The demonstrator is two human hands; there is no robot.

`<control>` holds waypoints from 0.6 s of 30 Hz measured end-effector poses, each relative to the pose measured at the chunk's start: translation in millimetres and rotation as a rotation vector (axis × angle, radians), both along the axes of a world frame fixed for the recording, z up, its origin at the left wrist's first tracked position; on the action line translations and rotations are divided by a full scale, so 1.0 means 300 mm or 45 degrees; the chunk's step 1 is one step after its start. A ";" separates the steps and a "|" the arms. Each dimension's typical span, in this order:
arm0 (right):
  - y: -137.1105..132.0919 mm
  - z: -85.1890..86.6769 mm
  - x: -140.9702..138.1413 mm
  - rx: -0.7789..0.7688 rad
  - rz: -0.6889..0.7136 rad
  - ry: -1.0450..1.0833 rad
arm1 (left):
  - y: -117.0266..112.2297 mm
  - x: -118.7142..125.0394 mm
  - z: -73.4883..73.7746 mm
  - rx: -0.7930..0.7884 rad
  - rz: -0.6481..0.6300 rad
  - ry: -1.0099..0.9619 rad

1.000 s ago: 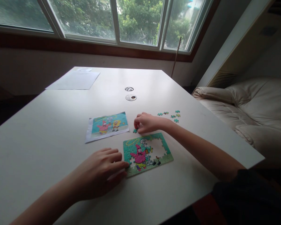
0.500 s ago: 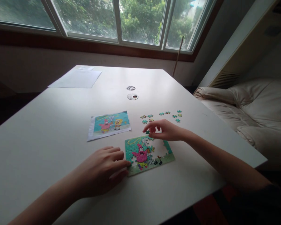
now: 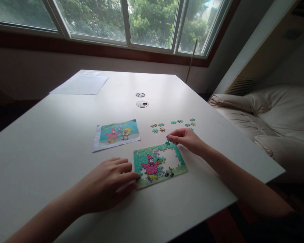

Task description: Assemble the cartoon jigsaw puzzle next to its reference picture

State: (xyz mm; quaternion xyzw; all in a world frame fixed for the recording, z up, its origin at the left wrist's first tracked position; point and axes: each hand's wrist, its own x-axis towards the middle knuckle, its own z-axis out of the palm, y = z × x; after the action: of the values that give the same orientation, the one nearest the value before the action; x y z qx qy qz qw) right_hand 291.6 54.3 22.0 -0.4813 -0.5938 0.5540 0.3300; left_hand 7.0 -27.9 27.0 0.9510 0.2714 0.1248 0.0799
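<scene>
A jigsaw puzzle [image 3: 152,164] with cartoon figures lies on the white table, with a gap through its middle right and a smaller one at its left. Beside its left edge rests my left hand [image 3: 114,179], loosely curled with fingers apart, the index fingertip touching the puzzle's edge. My right hand [image 3: 186,138] pinches a teal puzzle piece [image 3: 168,142] between thumb and fingertips, just over the puzzle's top edge. Left of that hand and behind the puzzle, a paper picture [image 3: 118,134] of the same figures lies flat.
Several loose puzzle pieces [image 3: 162,129] are spread beyond the puzzle, some close behind my right hand. Two round inserts [image 3: 142,104] sit farther back in the tabletop [image 3: 66,135]. A white sheet [image 3: 81,84] lies at the far left; a pale sofa [image 3: 281,118] stands at the right.
My right hand has moved a little to the right with the teal piece, along the puzzle's top edge. My left hand stays at the puzzle's left side. The view has shifted slightly.
</scene>
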 end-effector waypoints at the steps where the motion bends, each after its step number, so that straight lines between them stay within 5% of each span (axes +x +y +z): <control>1: -0.001 0.000 -0.002 -0.009 0.007 0.004 | 0.000 0.000 0.000 -0.004 0.000 0.006; 12: -0.111 0.013 -0.147 0.277 0.548 -0.288 | 0.000 -0.008 -0.009 -0.075 0.005 0.015; 18: -0.135 -0.001 -0.218 0.402 0.639 -0.456 | -0.001 -0.010 -0.009 -0.083 0.015 0.035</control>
State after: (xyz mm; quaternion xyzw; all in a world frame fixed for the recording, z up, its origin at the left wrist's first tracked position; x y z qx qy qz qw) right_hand 226.2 13.9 21.7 -0.3529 -0.8204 0.4261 0.1444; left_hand 4.1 -28.1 24.3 0.9478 0.2821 0.1032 0.1066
